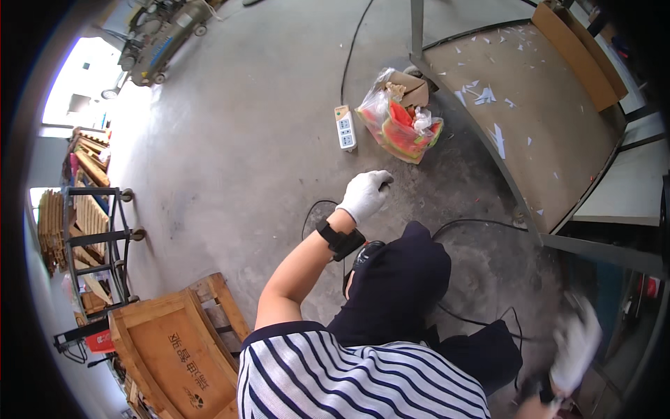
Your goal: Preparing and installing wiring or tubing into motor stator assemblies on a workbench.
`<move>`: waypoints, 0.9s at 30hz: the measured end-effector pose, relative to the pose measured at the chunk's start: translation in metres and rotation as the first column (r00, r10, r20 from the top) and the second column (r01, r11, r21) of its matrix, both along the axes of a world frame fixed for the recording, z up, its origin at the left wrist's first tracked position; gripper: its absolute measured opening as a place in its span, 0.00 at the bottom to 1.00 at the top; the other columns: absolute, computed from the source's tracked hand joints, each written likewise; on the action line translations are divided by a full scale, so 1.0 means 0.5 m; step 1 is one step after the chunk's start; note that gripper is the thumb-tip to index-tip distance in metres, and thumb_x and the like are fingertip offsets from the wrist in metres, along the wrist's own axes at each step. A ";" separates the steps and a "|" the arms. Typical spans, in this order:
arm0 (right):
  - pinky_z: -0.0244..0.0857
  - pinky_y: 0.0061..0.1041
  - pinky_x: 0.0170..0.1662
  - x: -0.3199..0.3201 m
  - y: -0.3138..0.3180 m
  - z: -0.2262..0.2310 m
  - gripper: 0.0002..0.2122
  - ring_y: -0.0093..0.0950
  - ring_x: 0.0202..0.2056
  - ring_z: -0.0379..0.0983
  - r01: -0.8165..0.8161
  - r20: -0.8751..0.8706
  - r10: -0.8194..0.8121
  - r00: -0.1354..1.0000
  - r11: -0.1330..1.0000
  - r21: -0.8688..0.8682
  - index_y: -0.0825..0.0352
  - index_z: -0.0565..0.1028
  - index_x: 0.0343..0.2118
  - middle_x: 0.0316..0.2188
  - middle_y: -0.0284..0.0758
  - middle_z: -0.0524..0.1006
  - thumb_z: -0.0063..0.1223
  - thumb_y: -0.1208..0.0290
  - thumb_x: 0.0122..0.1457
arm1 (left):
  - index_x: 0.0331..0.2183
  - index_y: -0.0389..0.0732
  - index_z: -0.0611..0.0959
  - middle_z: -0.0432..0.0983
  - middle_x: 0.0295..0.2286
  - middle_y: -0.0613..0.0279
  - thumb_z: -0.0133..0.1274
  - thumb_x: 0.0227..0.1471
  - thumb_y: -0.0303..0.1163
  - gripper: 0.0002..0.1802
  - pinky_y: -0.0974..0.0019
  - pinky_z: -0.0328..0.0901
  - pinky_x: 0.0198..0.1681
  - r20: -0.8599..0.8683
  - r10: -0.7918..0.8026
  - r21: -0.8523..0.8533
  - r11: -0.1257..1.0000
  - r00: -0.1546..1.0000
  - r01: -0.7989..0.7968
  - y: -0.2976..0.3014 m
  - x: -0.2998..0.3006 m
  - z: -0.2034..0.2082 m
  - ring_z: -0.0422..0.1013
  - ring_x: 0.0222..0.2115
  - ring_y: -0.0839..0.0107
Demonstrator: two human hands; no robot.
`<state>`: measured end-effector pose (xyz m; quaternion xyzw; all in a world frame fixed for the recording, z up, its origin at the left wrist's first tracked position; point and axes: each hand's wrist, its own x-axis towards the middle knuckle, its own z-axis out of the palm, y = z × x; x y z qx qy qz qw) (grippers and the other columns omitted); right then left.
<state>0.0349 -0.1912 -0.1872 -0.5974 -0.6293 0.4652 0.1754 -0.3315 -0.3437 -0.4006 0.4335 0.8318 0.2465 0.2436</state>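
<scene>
My left hand, in a white glove, is held out over the concrete floor with its fingers curled together. A dark patch shows at the fingertips; whether it is a small thing or soiling I cannot make out. A black strapped device sits on that wrist. My right hand, also gloved in white, is low at the right beside the workbench and smeared by motion, so its fingers are unclear. A dark object with a bit of orange shows partly behind my knee. A white power strip lies beyond my left hand.
A clear plastic bag of red and green melon rinds and paper rests by the table leg. At right, a bench shelf holds paper scraps and a cardboard box. Black cables cross the floor. A wooden crate and wheeled cart stand left.
</scene>
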 end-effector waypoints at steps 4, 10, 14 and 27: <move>0.57 0.28 0.53 -0.306 0.021 -0.280 0.20 0.36 0.51 0.66 -0.623 0.014 0.623 0.782 0.779 0.070 0.74 0.67 0.48 0.47 0.48 0.70 0.46 0.71 0.53 | 0.39 0.33 0.77 0.76 0.28 0.60 0.46 0.53 0.31 0.14 0.71 0.66 0.35 0.780 0.032 0.133 0.967 0.625 -0.215 0.017 0.007 -0.018 0.70 0.30 0.78; 0.63 0.28 0.46 -0.545 0.015 -0.406 0.15 0.42 0.43 0.70 -0.723 -0.080 0.756 0.650 0.647 0.241 0.70 0.71 0.44 0.39 0.47 0.73 0.45 0.80 0.51 | 0.45 0.32 0.72 0.74 0.34 0.62 0.46 0.53 0.29 0.17 0.72 0.65 0.39 0.815 0.171 0.156 0.855 0.553 -0.495 0.034 -0.065 -0.047 0.69 0.36 0.78; 0.64 0.28 0.40 -0.572 0.019 -0.440 0.15 0.39 0.38 0.72 -0.800 -0.048 0.818 0.573 0.571 0.184 0.69 0.72 0.43 0.34 0.45 0.74 0.44 0.81 0.51 | 0.41 0.33 0.74 0.74 0.36 0.58 0.49 0.44 0.21 0.17 0.71 0.65 0.40 0.510 0.327 0.138 0.882 0.796 -0.450 0.046 -0.103 -0.008 0.72 0.35 0.68; 0.63 0.18 0.35 -0.477 0.037 -0.517 0.19 0.19 0.29 0.68 -0.590 -0.296 0.514 0.805 0.639 -0.493 0.74 0.67 0.46 0.30 0.33 0.72 0.52 0.74 0.50 | 0.29 0.39 0.79 0.74 0.30 0.53 0.53 0.41 0.27 0.07 0.60 0.67 0.32 -0.241 0.275 0.224 0.949 0.931 -0.222 0.032 -0.376 -0.290 0.72 0.27 0.57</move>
